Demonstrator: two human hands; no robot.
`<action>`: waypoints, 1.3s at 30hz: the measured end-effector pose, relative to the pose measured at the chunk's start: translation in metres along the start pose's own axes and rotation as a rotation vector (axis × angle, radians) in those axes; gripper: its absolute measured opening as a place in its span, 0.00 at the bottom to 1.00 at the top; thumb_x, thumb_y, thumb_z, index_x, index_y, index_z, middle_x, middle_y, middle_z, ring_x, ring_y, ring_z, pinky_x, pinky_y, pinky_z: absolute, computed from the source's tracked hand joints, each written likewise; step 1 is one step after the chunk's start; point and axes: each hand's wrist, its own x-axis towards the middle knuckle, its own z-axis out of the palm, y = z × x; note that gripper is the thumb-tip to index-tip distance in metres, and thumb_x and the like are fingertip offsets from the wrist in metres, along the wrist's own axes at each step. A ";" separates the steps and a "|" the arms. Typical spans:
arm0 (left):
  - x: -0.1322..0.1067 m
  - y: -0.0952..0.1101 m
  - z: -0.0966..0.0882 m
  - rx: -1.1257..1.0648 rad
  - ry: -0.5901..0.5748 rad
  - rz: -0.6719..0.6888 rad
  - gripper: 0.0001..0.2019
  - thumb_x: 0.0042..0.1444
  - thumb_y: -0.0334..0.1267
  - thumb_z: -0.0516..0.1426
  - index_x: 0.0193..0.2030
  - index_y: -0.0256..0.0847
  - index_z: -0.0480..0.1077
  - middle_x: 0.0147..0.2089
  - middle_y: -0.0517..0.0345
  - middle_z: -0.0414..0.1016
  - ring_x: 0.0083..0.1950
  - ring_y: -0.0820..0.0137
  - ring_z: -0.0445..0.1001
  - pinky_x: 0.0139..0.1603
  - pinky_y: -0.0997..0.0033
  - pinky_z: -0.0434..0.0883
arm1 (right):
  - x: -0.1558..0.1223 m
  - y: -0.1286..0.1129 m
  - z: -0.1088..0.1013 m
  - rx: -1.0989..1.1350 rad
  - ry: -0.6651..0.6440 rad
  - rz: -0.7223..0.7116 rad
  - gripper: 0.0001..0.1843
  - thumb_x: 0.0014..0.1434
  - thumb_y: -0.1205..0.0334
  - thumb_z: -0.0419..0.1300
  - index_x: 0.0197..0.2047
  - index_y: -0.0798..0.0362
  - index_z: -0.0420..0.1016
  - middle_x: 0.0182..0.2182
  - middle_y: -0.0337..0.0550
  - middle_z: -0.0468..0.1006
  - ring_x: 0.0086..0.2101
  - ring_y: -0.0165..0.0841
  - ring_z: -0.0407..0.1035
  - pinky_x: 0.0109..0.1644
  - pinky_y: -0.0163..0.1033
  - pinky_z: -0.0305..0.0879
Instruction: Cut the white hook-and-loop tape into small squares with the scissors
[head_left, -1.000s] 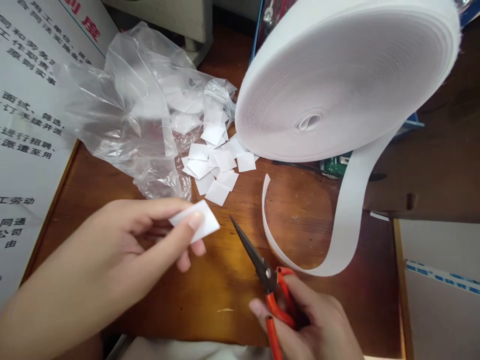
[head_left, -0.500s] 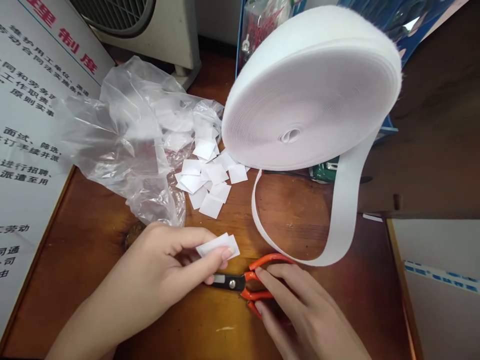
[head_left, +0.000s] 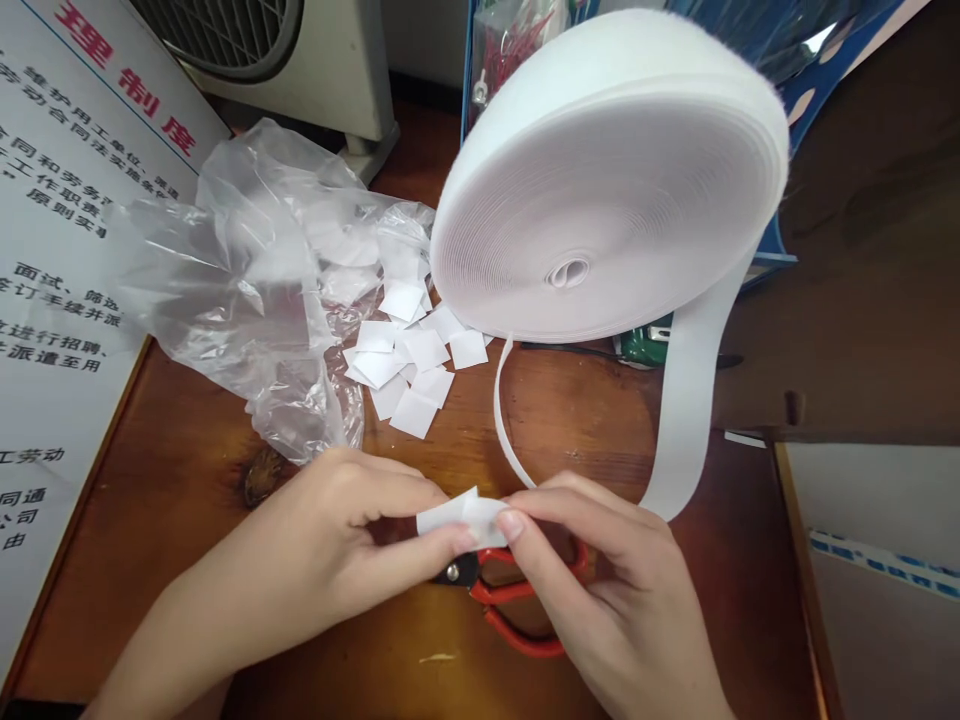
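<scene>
Head camera shows the left hand pinching small white pieces that overlap between thumb and fingers, while the right hand grips their right end between thumb and forefinger. Directly below the pieces, red-handled scissors lie on the worktop, their blades mostly hidden by the left hand. Beyond, loose white squares lie heaped beside a clear plastic bag. A large white roll stands to their right, its strip hanging down behind the right hand.
</scene>
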 end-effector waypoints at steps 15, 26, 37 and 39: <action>0.036 0.006 -0.040 -0.019 0.433 -0.490 0.27 0.67 0.58 0.67 0.68 0.49 0.79 0.29 0.64 0.82 0.23 0.71 0.75 0.25 0.76 0.71 | 0.034 0.006 -0.024 -0.152 -0.066 -0.069 0.11 0.72 0.70 0.64 0.41 0.44 0.82 0.53 0.39 0.80 0.56 0.34 0.74 0.59 0.39 0.69; 0.006 0.025 0.000 -0.159 0.602 -0.298 0.17 0.70 0.52 0.66 0.63 0.60 0.81 0.49 0.62 0.83 0.44 0.74 0.81 0.45 0.84 0.80 | 0.021 0.008 -0.019 -0.324 0.038 -0.142 0.09 0.70 0.75 0.63 0.40 0.51 0.78 0.38 0.36 0.83 0.43 0.35 0.73 0.48 0.45 0.68; 0.005 0.008 0.010 -0.381 0.011 -0.248 0.12 0.74 0.47 0.63 0.50 0.52 0.89 0.37 0.60 0.85 0.37 0.72 0.83 0.38 0.80 0.78 | 0.005 -0.003 -0.051 -0.006 -0.119 -0.090 0.09 0.59 0.75 0.65 0.34 0.49 0.77 0.34 0.36 0.81 0.38 0.34 0.72 0.42 0.43 0.70; 0.006 0.011 0.011 -0.351 0.033 -0.224 0.13 0.75 0.46 0.62 0.46 0.52 0.90 0.39 0.61 0.86 0.39 0.73 0.82 0.38 0.81 0.75 | 0.000 -0.005 -0.047 0.005 0.025 -0.122 0.10 0.62 0.75 0.66 0.37 0.49 0.81 0.35 0.39 0.79 0.39 0.35 0.72 0.45 0.45 0.69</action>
